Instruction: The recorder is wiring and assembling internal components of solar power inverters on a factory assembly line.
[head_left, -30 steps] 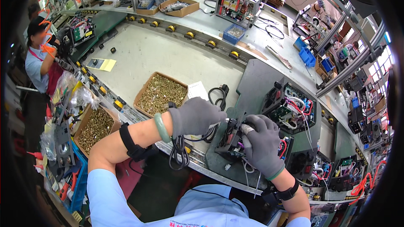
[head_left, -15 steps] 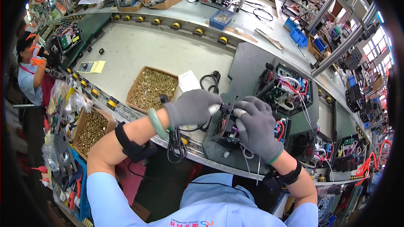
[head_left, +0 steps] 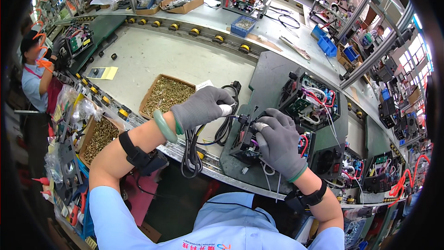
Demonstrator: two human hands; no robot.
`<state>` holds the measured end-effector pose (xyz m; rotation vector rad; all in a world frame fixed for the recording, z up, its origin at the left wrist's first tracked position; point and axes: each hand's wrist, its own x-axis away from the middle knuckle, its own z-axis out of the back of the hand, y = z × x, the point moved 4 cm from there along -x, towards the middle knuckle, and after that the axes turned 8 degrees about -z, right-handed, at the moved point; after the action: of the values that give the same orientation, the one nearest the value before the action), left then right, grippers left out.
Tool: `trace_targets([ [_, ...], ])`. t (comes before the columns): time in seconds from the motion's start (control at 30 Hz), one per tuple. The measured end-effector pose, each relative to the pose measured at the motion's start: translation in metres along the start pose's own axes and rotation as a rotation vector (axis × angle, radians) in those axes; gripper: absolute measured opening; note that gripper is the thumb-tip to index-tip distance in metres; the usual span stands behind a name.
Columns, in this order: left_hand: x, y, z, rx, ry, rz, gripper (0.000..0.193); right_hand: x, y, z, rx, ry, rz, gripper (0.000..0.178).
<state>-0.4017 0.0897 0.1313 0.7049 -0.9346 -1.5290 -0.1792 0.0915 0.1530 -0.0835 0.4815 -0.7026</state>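
Wire point(head_left: 234, 117) apparently runs left-right between hands.

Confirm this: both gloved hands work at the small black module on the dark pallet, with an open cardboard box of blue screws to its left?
Not quite: the head view shows brass-coloured screws in the cardboard box, not blue. Left hand and right hand do work at the black module on the dark pallet.
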Motion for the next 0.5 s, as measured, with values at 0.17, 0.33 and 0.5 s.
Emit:
trace_targets([
  [0.17,0.006,0.016,0.004,0.154,0.063,-0.126,0.027,-0.001,0.001,0.001,0.001,0.013,-0.004,0.017],
  [0.33,0.004,0.002,0.003,0.052,0.077,-0.048,0.021,-0.001,0.0,0.001,0.009,0.045,0.009,0.016],
  [0.5,-0.008,-0.01,0.005,-0.012,-0.068,-0.044,0.018,0.0,0.0,-0.001,0.007,0.058,0.001,0.017],
])
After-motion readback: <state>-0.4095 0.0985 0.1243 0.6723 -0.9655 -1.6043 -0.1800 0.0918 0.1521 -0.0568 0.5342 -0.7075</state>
